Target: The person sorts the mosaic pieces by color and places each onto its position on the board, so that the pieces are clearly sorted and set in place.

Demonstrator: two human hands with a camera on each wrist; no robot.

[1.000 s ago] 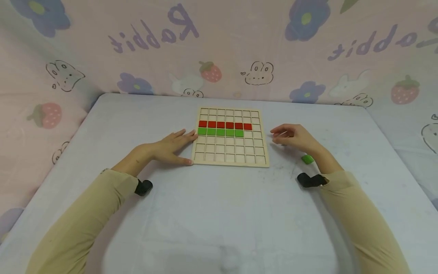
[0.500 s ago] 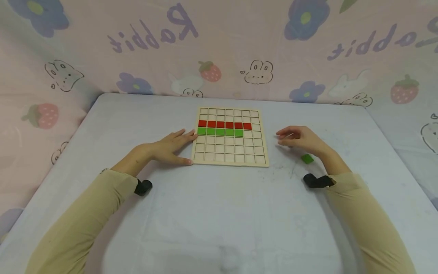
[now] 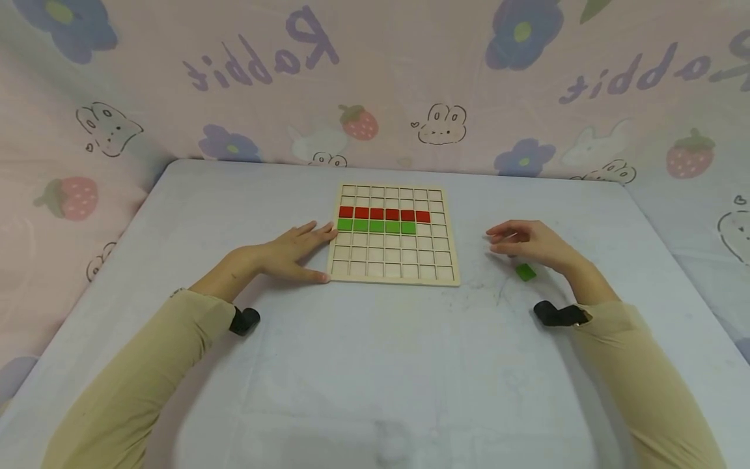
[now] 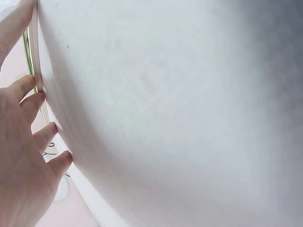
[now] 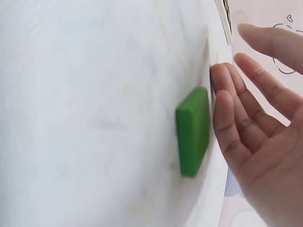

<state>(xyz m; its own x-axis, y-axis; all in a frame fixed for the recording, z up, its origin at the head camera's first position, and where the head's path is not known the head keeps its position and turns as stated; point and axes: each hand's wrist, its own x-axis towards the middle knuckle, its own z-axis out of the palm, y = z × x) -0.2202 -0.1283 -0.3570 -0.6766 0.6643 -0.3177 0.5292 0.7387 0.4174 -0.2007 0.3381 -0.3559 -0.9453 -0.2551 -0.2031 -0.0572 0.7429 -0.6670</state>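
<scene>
A wooden grid board (image 3: 394, 282) lies on the table, with a row of red tiles (image 3: 377, 213) and below it a shorter row of green tiles (image 3: 377, 226) in its squares. My left hand (image 3: 293, 253) rests at the board's left edge, fingers spread, thumb by the near left corner. In the left wrist view its fingertips touch the board's side. My right hand (image 3: 536, 242) hovers right of the board, fingers loosely bent and nothing between them. A loose green tile (image 5: 193, 132) lies flat on the table just beside the right hand's fingers.
The white-covered table (image 3: 375, 365) reaches back to a pink printed curtain (image 3: 398, 78) with flowers and rabbits. Black wrist cameras (image 3: 561, 314) stick out from both tan sleeves (image 3: 650, 384).
My right hand has drawn away from the board to the right, back toward the loose green tile, which shows more fully. The left hand and the board have stayed in place.
</scene>
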